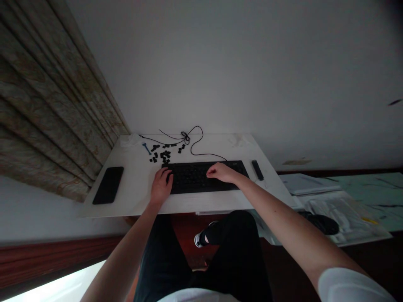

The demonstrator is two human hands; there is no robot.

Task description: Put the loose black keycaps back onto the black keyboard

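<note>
A black keyboard (201,176) lies on a small white table (132,191). My left hand (160,185) rests on the keyboard's left end, fingers curled over its edge. Over the keys right of the middle sits my right hand (220,172), its fingers bent down onto them; whether it pinches anything is too small to see. Several loose black keycaps (162,154) lie scattered behind the keyboard, beside a small blue tool (146,148). The keyboard's black cable (192,142) loops toward the wall.
A black phone (108,184) lies at the table's left. A small black bar-shaped object (257,170) sits right of the keyboard. A curtain (53,109) hangs at left. Papers and plastic sheets (340,205) lie on the floor at right, with a black shoe (323,223).
</note>
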